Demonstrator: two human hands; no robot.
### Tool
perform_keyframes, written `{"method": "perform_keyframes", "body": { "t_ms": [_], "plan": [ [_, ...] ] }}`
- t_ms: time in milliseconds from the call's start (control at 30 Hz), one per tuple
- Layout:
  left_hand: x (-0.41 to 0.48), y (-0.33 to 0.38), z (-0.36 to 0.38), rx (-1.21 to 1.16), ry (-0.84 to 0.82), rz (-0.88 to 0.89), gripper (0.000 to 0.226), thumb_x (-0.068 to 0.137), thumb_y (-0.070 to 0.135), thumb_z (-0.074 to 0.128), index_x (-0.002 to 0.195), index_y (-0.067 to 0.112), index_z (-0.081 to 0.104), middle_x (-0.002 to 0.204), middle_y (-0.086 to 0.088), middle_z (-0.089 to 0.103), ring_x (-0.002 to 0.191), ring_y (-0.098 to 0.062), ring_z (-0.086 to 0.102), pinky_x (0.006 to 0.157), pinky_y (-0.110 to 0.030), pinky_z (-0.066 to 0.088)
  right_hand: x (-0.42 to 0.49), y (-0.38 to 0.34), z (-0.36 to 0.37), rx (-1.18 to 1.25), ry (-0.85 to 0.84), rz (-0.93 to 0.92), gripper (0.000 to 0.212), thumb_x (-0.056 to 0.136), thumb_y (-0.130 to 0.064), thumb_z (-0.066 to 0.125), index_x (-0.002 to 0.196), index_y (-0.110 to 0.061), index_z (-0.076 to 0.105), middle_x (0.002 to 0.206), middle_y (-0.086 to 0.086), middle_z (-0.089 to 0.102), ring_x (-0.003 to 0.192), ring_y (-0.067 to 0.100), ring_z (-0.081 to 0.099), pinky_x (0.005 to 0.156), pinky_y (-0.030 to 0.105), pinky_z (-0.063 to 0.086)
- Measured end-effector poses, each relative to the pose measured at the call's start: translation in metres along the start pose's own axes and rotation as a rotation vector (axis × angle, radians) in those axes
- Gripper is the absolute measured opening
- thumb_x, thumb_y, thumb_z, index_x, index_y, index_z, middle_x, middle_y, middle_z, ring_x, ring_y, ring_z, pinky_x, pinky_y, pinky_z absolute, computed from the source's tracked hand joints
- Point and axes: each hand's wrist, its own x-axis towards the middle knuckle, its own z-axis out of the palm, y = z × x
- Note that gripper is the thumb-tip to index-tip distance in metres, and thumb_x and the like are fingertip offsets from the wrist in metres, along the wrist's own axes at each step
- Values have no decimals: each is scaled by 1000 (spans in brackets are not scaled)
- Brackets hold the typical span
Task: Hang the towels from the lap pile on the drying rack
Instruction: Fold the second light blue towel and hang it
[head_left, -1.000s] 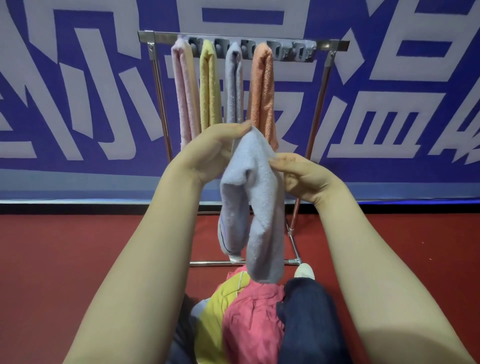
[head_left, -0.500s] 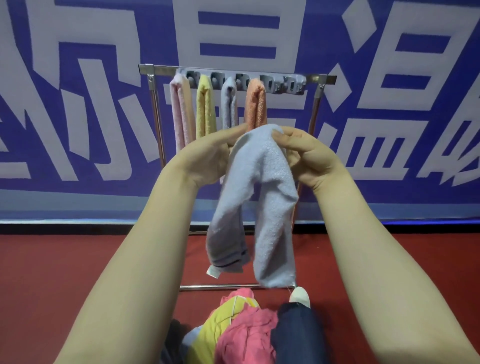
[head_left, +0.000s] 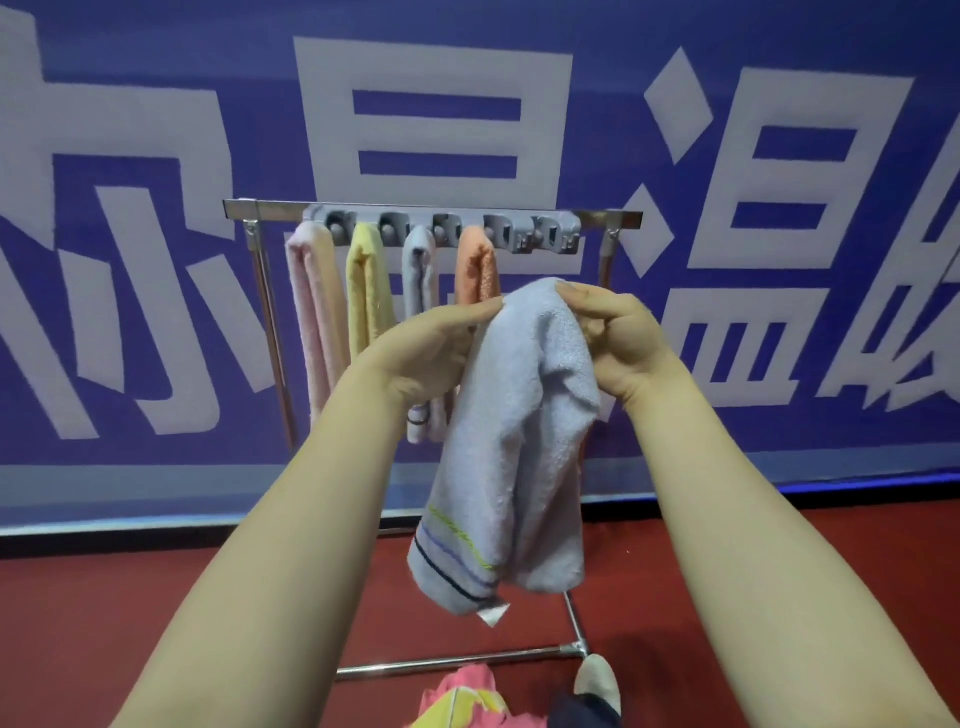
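Between the two raised hands hangs a pale blue towel (head_left: 514, 441), held up in front of the drying rack (head_left: 270, 209) and not touching it. The towel is thick terry, draped double over its top fold so that two layers fall side by side. Its nearer lower end carries thin stripes, one dark, one blue and one yellow-green, and a small white tag sticks out at the bottom corner.

The left hand (head_left: 421, 353) reaches to the top fold with long, nearly straight fingers and pinches the cloth at its left side. The right hand (head_left: 623, 338) has its fingers curled and pinches the fold at its right side.

Behind, four towels hang folded from a grey clip strip (head_left: 519, 231) under the rack's top bar: a pink towel (head_left: 311, 312), a yellow towel (head_left: 366, 291), a light grey-blue towel (head_left: 420, 270) and an orange towel (head_left: 475, 265). The clips to the right of the orange one hold nothing.

At the bottom edge, the lap pile (head_left: 467, 701) shows pink and yellow cloth.
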Motion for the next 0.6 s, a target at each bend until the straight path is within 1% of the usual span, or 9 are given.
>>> {"method": "perform_keyframes", "body": {
  "t_ms": [67, 100, 167, 233, 300, 367, 433, 500, 600],
  "plan": [
    [22, -1, 2, -3, 0, -3, 20, 94, 28, 51, 97, 16, 67, 66, 9, 66, 60, -4, 60, 69, -24, 44, 12, -6, -17, 59, 35, 8, 24, 90, -17, 54, 93, 3, 68, 86, 15, 68, 88, 28, 64, 89, 41, 50],
    [34, -2, 4, 4, 0, -5, 20, 95, 28, 49, 97, 16, 65, 64, 10, 66, 57, -3, 60, 67, -24, 42, 18, -9, -27, 66, 60, 23, 31, 87, -19, 57, 104, 6, 62, 97, 19, 64, 98, 34, 59, 96, 46, 45],
    [59, -4, 8, 4, -1, 2, 22, 95, 27, 50, 95, 16, 69, 70, 9, 69, 63, -5, 63, 72, -27, 43, 27, -17, -40, 72, 108, 40, 40, 86, -20, 61, 114, 8, 56, 108, 20, 55, 107, 38, 50, 103, 51, 38],
    [83, -4, 12, -7, -14, 11, 33, 98, 26, 47, 81, 20, 75, 68, 8, 69, 64, -6, 64, 76, -30, 41, 37, -24, -56, 95, 117, 36, 38, 86, -21, 60, 113, 6, 55, 107, 21, 56, 103, 38, 54, 98, 51, 42],
    [103, -3, 18, -9, -12, 18, 46, 100, 25, 43, 66, 20, 73, 56, 10, 64, 54, -4, 60, 73, -29, 39, 47, -31, -72, 129, 119, 34, 33, 88, -21, 58, 108, 5, 57, 104, 21, 60, 96, 36, 60, 89, 48, 48],
    [124, -3, 21, -48, -11, 18, 40, 101, 22, 41, 73, 18, 69, 51, 11, 62, 48, -4, 58, 69, -28, 38, 57, -36, -85, 129, 108, 29, 33, 89, -22, 54, 104, 6, 59, 100, 21, 64, 93, 33, 63, 86, 44, 50],
    [143, 1, 20, -103, 27, 28, 24, 99, 20, 45, 97, 13, 68, 66, 6, 70, 63, -7, 65, 75, -29, 43, 70, -42, -96, 78, 133, 21, 38, 88, -23, 55, 109, 9, 60, 104, 22, 65, 95, 34, 65, 87, 43, 51],
    [163, 3, 14, -130, 85, 44, 26, 95, 20, 52, 114, 11, 66, 94, -1, 74, 90, -16, 67, 89, -33, 47, 85, -47, -107, 33, 185, 21, 48, 85, -22, 60, 120, 11, 57, 120, 27, 60, 110, 39, 61, 100, 47, 46],
    [189, 7, 5, -182, 140, 49, 26, 94, 18, 53, 114, 8, 67, 102, -4, 74, 99, -20, 67, 85, -34, 51, 109, -47, -120, -2, 239, 25, 57, 83, -23, 61, 127, 13, 52, 135, 29, 50, 122, 39, 53, 110, 49, 36]
  ]
}}
